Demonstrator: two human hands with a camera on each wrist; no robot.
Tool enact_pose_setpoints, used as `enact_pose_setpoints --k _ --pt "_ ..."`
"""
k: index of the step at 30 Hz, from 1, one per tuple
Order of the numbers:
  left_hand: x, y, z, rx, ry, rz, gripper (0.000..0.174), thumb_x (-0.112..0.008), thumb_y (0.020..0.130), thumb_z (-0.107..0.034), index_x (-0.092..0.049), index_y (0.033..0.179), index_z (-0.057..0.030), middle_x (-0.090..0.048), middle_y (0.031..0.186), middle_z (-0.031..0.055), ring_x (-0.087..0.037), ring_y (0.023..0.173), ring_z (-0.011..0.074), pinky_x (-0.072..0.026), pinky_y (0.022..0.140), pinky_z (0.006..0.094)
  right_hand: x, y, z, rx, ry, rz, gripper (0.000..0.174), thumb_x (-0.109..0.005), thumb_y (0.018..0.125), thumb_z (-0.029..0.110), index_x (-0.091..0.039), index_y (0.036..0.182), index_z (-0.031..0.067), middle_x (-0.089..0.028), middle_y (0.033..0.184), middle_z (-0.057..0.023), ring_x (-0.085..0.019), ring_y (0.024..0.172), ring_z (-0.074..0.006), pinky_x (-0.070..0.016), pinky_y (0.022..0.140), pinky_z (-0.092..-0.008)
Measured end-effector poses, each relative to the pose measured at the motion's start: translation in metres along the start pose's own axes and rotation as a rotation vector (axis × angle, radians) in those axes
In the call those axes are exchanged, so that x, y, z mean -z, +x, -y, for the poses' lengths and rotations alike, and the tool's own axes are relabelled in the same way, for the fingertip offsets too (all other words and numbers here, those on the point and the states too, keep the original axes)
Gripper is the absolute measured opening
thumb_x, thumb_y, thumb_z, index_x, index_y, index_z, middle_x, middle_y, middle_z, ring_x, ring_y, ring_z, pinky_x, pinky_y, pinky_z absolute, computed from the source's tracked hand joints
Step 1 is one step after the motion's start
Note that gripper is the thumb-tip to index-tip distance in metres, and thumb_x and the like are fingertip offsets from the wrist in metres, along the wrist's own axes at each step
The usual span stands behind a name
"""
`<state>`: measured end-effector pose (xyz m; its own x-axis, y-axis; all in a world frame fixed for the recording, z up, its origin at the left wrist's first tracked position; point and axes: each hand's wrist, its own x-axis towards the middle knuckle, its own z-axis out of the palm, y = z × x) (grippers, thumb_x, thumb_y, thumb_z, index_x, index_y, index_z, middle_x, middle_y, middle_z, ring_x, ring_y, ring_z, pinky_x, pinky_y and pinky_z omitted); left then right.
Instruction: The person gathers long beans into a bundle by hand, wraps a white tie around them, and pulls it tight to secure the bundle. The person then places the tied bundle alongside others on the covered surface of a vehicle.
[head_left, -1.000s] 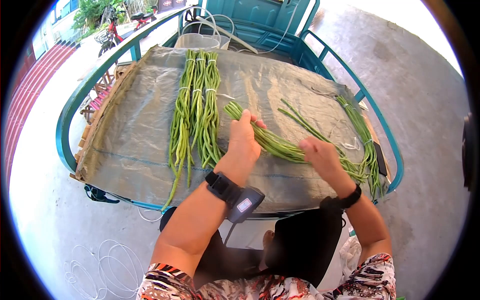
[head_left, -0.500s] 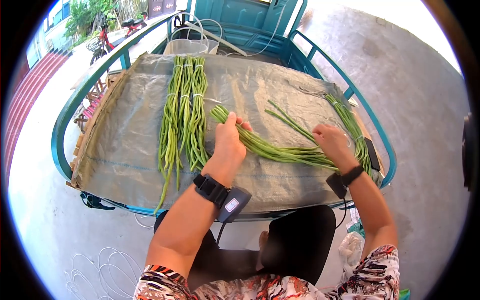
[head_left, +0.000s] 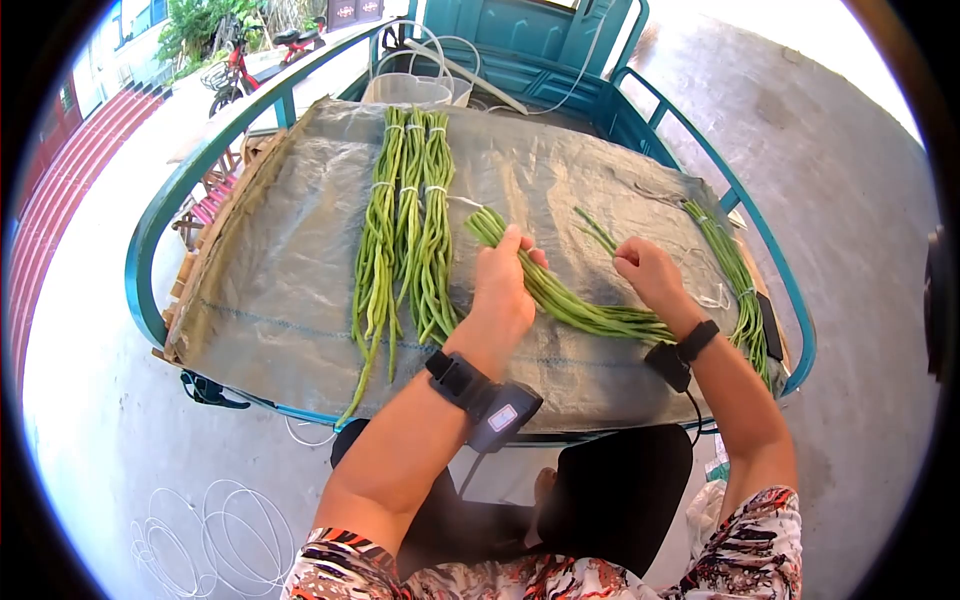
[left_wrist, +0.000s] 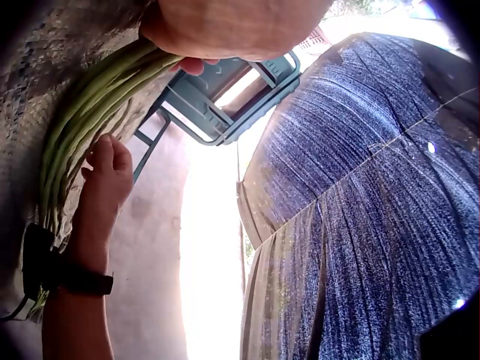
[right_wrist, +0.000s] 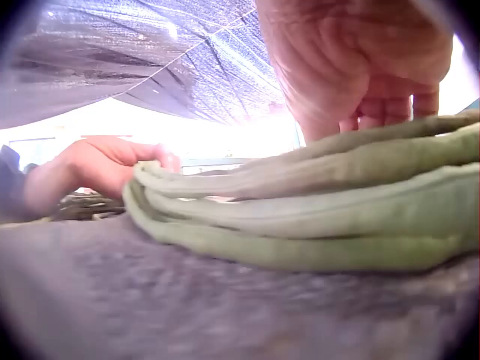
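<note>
My left hand (head_left: 505, 285) grips a bunch of green long beans (head_left: 570, 300) near one end, the ends poking out past the thumb. The bunch trails right across the sheet; the left wrist view also shows these beans (left_wrist: 90, 112) running down from the hand. My right hand (head_left: 655, 275), fingers curled, pinches a couple of loose long beans (head_left: 597, 230) whose tips stick out to its upper left. In the right wrist view, beans (right_wrist: 322, 217) cross close to the camera, with the right hand (right_wrist: 352, 67) above and behind them.
Three bundles of long beans tied with white bands (head_left: 405, 220) lie left on the grey sheet (head_left: 280, 250). Another tied bundle (head_left: 725, 260) lies at the right, beside a dark flat object (head_left: 770, 325). Teal cart rails (head_left: 150, 220) flank the sheet; a clear bucket (head_left: 410, 88) stands behind.
My right hand has left the trailing part of the held bunch, moved up to the loose beans and taken hold of them. My left hand keeps its grip on the bunch.
</note>
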<state>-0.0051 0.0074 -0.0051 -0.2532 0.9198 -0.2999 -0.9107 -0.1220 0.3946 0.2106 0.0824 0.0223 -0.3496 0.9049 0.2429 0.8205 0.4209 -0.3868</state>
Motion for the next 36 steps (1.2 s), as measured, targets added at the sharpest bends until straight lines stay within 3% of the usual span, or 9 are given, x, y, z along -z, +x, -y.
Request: enact_pose_setpoints --k 5,6,10,13,19,25,36 --pt "-0.002 -0.001 0.001 -0.012 0.015 0.008 0.014 -0.055 0.093 -0.018 -0.051 0.087 -0.0052 -0.053 0.079 0.0055 -0.053 0.068 0.0204 -0.0487 0.063 0.0367 -0.015 -0.015 0.04 0.095 0.361 -0.127 0.016 -0.065 0.079 0.018 -0.064 0.091 0.0065 -0.062 0.076 -0.0057 -0.06 0.069 -0.0158 -0.0463 0.063 -0.0285" --pt "-0.003 -0.003 -0.001 -0.005 0.011 0.002 0.015 -0.055 0.093 -0.018 -0.051 0.087 -0.0051 -0.053 0.079 0.0056 -0.052 0.068 0.0204 -0.0487 0.063 0.0365 -0.014 -0.021 0.052 0.1 0.423 -0.113 0.014 -0.066 0.079 0.013 -0.063 0.09 0.004 -0.061 0.075 -0.004 -0.057 0.068 -0.0107 -0.0454 0.062 -0.0259" --pt "-0.004 -0.003 -0.001 -0.017 0.033 0.015 0.019 -0.054 0.095 -0.022 -0.05 0.088 -0.0049 -0.053 0.079 0.0057 -0.052 0.068 0.0206 -0.0487 0.064 0.0366 -0.017 -0.033 0.086 0.14 0.527 -0.099 0.012 -0.065 0.079 0.008 -0.062 0.09 0.0024 -0.057 0.076 -0.0023 -0.054 0.066 -0.0086 -0.044 0.061 -0.0242" --pt "-0.003 -0.001 -0.001 -0.013 0.035 0.05 0.022 -0.05 0.096 -0.03 -0.044 0.094 -0.0091 -0.051 0.079 0.0039 -0.051 0.064 0.0174 -0.0466 0.057 0.0321 -0.024 -0.032 0.093 0.199 0.534 -0.12 0.013 -0.065 0.079 0.008 -0.063 0.09 0.0023 -0.057 0.078 -0.0035 -0.055 0.067 -0.0098 -0.0443 0.06 -0.0251" --pt "-0.003 0.002 0.0 -0.009 -0.034 0.076 0.026 -0.052 0.095 -0.035 -0.045 0.091 -0.0096 -0.049 0.077 0.0031 -0.048 0.063 0.0157 -0.0436 0.056 0.0319 -0.035 -0.03 0.1 0.214 0.467 -0.1 0.013 -0.065 0.08 0.01 -0.063 0.091 0.0025 -0.059 0.082 -0.0078 -0.059 0.067 -0.0151 -0.0456 0.061 -0.0278" --pt "-0.003 0.0 -0.002 -0.037 0.104 0.115 0.023 -0.062 0.09 -0.026 -0.047 0.096 -0.0109 -0.048 0.079 0.0017 -0.047 0.067 0.0147 -0.0425 0.059 0.0319 -0.035 -0.03 0.104 0.205 0.444 -0.114 0.013 -0.065 0.081 0.012 -0.063 0.091 0.0038 -0.06 0.083 -0.0077 -0.059 0.068 -0.0171 -0.0461 0.063 -0.0291" --pt "-0.004 -0.004 -0.002 -0.027 0.114 0.064 0.028 -0.062 0.09 -0.022 -0.043 0.106 -0.01 -0.047 0.086 0.003 -0.047 0.073 0.0149 -0.0439 0.065 0.0335 -0.037 -0.025 0.109 0.245 0.376 -0.148 0.012 -0.065 0.082 0.013 -0.063 0.091 0.0051 -0.06 0.084 -0.0097 -0.061 0.07 -0.0213 -0.0462 0.062 -0.0317"
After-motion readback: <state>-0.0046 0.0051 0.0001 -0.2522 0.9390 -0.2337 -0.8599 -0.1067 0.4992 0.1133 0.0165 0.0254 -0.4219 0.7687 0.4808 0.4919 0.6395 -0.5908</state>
